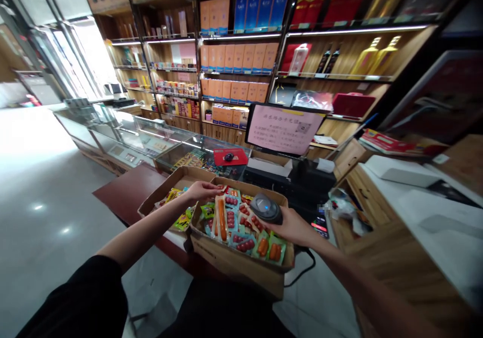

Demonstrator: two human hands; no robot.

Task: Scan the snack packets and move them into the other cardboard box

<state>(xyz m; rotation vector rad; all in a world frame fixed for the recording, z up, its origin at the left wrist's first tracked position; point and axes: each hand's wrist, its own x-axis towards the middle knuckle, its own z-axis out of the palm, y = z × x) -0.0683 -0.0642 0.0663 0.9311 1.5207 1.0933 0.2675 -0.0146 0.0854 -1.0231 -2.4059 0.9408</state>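
An open cardboard box (234, 258) full of small sealed sausage packs stands in front of me. My right hand (293, 226) is wrapped round a dark grey handheld scanner (266, 208) over the box's right part. At the box's back left, the fingers of my left hand (204, 190) are pressed together at a small red pack (223, 189). A long orange sausage pack (222, 219) lies upright in view on the pile, just below that hand. Left of this box, a second cardboard box (151, 193) holds yellow and green packs, partly hidden by my left forearm.
Behind the boxes are a monitor (285, 129) with a pink sheet, a red mat (241, 157) with a mouse, and glass counters (141, 136). A cable hangs at the right box's side. Wooden drawers (362, 192) stand on the right; stocked shelves line the back.
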